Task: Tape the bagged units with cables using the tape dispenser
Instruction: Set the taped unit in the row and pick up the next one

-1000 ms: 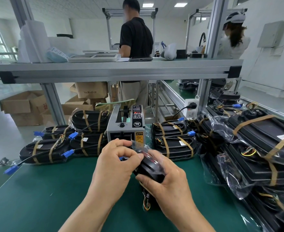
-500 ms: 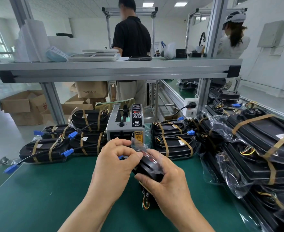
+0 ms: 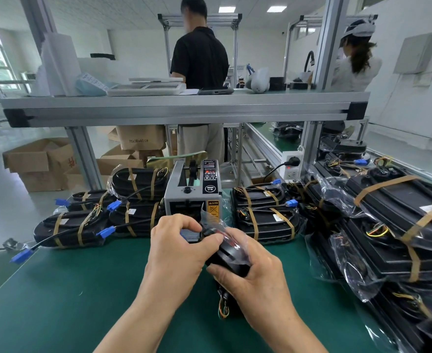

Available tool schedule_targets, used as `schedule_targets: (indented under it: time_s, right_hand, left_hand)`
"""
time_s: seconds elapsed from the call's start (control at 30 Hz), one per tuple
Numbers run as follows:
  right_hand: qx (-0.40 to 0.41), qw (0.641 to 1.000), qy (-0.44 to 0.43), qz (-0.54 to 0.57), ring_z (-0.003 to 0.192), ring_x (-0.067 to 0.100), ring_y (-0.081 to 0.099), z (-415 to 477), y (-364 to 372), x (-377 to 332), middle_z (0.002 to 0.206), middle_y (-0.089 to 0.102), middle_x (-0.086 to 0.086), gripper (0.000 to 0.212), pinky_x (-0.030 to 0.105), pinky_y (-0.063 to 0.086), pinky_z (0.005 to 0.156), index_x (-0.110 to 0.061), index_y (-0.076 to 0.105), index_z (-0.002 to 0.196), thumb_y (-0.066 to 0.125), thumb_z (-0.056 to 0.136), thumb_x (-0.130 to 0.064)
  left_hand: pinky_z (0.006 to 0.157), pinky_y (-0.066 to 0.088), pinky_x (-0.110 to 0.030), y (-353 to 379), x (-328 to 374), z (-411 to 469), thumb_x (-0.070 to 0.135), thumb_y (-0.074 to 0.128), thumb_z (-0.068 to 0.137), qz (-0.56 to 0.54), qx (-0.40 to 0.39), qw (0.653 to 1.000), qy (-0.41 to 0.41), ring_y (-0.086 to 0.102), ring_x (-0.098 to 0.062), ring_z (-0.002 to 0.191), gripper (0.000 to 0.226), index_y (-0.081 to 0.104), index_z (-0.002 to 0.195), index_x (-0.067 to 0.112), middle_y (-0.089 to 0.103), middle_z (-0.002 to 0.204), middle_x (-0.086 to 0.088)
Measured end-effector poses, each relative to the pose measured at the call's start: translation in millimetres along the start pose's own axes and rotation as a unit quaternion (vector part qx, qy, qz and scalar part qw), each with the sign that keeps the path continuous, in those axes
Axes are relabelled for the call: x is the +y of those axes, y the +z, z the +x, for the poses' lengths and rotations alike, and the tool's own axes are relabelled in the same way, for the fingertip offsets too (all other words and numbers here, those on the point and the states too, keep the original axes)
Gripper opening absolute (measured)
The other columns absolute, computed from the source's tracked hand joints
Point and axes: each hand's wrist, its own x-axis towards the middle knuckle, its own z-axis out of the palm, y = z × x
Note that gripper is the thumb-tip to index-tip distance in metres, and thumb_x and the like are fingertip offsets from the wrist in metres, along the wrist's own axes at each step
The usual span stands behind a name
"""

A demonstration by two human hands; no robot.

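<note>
**Bagged unit (image 3: 229, 253) gripped in both hands, just short of dispenser (image 3: 193, 197)**

Grips the black unit in its clear bag from the near side and beneath with the right hand (image 3: 253, 278), fingers curled round its body. Closes the left hand (image 3: 176, 250) over the far end, thumb pressed on the plastic, fingertips curled about a small blue plug (image 3: 189, 234). Holds the unit tilted, far end up, above the green table (image 3: 70, 301); lets a bunch of coloured wires (image 3: 224, 309) hang down beneath the right hand. Faces the grey dispenser just beyond the left hand's knuckles, yellow caution label toward the hands; cannot tell whether bag and dispenser touch. Has taped units (image 3: 75, 228) lying left of the left hand, blue plugs trailing on black cables, and more of them beyond the right hand. Has a stack (image 3: 400, 225) of bagged units, banded in tan tape, well to the right of the right hand.
</note>
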Motion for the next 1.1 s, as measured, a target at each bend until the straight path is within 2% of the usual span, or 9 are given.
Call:
schedule_targets:
  time_s: [0.13,0.33,0.47,0.57,0.63,0.7,0.8,0.9,1.1]
  right_hand:
    - [0.003,1.0,0.007,-0.006,0.103,-0.003,0.063,-1,1,-2,0.113,0.065,-0.027,0.063,0.021,0.053,0.088,-0.045,0.061,0.127,0.088,0.073,-0.027]
    - [-0.002,1.0,0.003,0.0,0.105,-0.003,0.063,0,0,-5,0.113,0.066,-0.026,0.061,0.023,0.052,0.091,-0.046,0.06,0.128,0.087,0.075,-0.029]
    - [0.008,1.0,0.0,0.019,0.103,-0.01,0.062,2,-4,-2,0.11,0.065,-0.035,0.061,0.006,0.045,0.084,-0.064,0.059,0.113,0.088,0.071,-0.03]
    - [0.033,0.993,0.039,0.111,0.095,-0.006,0.068,7,-15,2,0.103,0.07,-0.031,0.061,0.003,0.047,0.078,-0.067,0.061,0.109,0.086,0.058,-0.042]
    - [0.038,0.974,0.057,0.218,0.1,0.005,0.071,8,-19,9,0.107,0.075,-0.014,0.06,0.01,0.052,0.079,-0.053,0.067,0.114,0.084,0.056,-0.045]
    - [0.035,0.944,0.055,0.324,0.108,0.015,0.07,9,-13,13,0.116,0.074,0.0,0.06,0.016,0.054,0.084,-0.039,0.071,0.117,0.088,0.059,-0.04]
    - [-0.006,0.904,0.074,0.421,0.114,0.024,0.068,6,4,17,0.122,0.071,0.012,0.069,0.024,0.055,0.088,-0.028,0.072,0.117,0.097,0.055,-0.042]
    - [-0.06,0.899,0.085,0.426,0.122,0.027,0.064,6,2,22,0.129,0.068,0.013,0.076,0.027,0.053,0.094,-0.023,0.069,0.124,0.097,0.055,-0.042]
    - [-0.18,0.952,0.089,0.232,0.125,0.013,0.061,36,-53,21,0.128,0.07,-0.002,0.066,0.028,0.048,0.106,-0.016,0.065,0.127,0.082,0.067,-0.036]
  left_hand:
    - [0.066,0.035,-0.024,3,-8,6,0.055,0.073,0.073,-0.013,0.023,1.0,-0.015,0.048,0.0,0.099,0.014,0.06,0.075,0.047,0.053,0.097,0.024]
    - [0.071,0.038,-0.029,8,-19,11,0.056,0.066,0.082,0.012,0.032,0.999,-0.003,0.046,-0.005,0.101,0.023,0.062,0.071,0.036,0.051,0.098,0.024]
    - [0.076,0.033,-0.013,2,-22,7,0.046,0.064,0.087,0.02,0.029,0.999,0.039,0.043,0.001,0.108,0.007,0.062,0.092,0.04,0.05,0.105,0.028]
    - [0.092,0.032,-0.016,-23,-35,14,0.053,0.067,0.083,-0.036,0.096,0.992,0.068,0.047,0.003,0.115,0.041,0.056,0.12,0.042,0.053,0.119,0.026]
    - [0.098,0.032,-0.019,-40,-46,24,0.066,0.073,0.073,-0.043,0.033,0.996,0.073,0.048,0.003,0.123,0.066,0.052,0.13,0.038,0.055,0.128,0.025]
    - [0.102,0.032,-0.019,-42,-50,27,0.072,0.074,0.059,-0.005,-0.132,0.988,0.077,0.044,0.011,0.127,0.087,0.047,0.136,0.041,0.053,0.133,0.029]
    - [0.103,0.041,-0.021,-24,-53,25,0.049,0.086,0.049,-0.02,-0.279,0.959,0.05,0.056,0.007,0.117,0.089,0.051,0.13,0.047,0.063,0.125,0.023]
    - [0.08,0.05,-0.016,-19,-59,30,0.036,0.091,0.047,-0.044,-0.273,0.96,0.052,0.069,-0.002,0.092,0.069,0.063,0.11,0.047,0.074,0.101,0.012]
    - [0.088,0.043,-0.019,-29,-52,41,0.047,0.086,0.041,0.155,-0.197,0.954,0.164,0.057,0.004,0.1,0.077,0.061,0.114,0.048,0.065,0.102,0.027]
